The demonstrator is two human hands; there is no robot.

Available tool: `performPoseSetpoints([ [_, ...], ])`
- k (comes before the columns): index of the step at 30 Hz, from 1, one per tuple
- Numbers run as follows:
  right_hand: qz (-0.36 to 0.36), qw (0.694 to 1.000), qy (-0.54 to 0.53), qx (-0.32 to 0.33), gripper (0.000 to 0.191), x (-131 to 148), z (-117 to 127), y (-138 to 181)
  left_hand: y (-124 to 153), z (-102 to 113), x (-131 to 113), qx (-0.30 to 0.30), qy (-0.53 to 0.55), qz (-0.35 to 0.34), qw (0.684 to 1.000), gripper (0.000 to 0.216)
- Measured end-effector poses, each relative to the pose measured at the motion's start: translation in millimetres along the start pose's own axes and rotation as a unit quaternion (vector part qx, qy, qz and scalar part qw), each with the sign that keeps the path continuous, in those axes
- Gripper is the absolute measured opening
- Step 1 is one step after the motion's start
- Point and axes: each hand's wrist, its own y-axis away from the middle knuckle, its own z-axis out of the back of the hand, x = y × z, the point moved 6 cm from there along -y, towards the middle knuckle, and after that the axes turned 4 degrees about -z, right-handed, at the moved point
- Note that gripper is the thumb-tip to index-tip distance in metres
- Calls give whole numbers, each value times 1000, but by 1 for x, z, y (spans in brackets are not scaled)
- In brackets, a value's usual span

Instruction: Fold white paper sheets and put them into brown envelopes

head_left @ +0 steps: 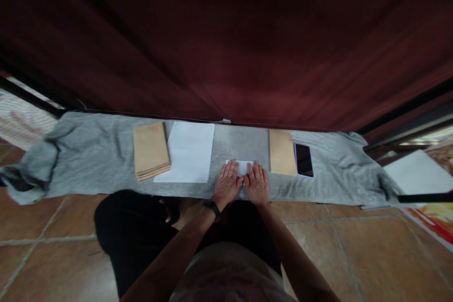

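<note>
Both hands lie side by side on a small piece of white paper (243, 167) near the front edge of the grey cloth. My left hand (226, 181), with a dark band on its wrist, rests flat over the paper's left part, fingers stretched forward. Over the right part my right hand (257, 184) lies flat too, its thumb close to the left thumb. The hands cover much of the paper, so whether it is folded cannot be told. Left of the hands is a stack of white sheets (191, 151). To the right lies a brown envelope (282, 153).
A pile of brown envelopes (151, 148) sits left of the white sheets, partly overlapping them. At the right, a phone (304, 160) lies beside the single envelope. Grey cloth (95, 155) covers the narrow surface, and a dark red panel (226, 56) rises behind it.
</note>
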Motion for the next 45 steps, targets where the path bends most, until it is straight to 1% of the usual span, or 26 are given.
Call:
performPoseSetpoints([
  [10,0,1000,-18,1,56,-2,-3,0,6,0,11,6,-12,28,1000,66],
  [15,-1,1000,-23,-6,56,-3,-4,0,13,5,19,11,-19,34,999,63],
  [19,0,999,-29,-14,56,-4,-3,1,15,10,19,7,-19,30,999,61],
  [24,-8,999,-36,-20,55,-3,2,1,15,11,18,6,-14,28,999,61],
  [27,-3,999,-45,-19,54,4,7,1,15,9,18,9,-10,27,1000,61],
  [32,72,994,-75,17,52,32,8,10,15,6,19,21,-8,26,999,61],
  [35,81,994,-71,25,49,37,7,17,15,5,19,23,-7,25,999,61],
  [39,81,995,-55,20,51,31,7,24,15,6,19,19,-5,29,999,62],
  [45,72,996,-43,4,57,15,9,32,15,9,17,15,-5,25,1000,63],
])
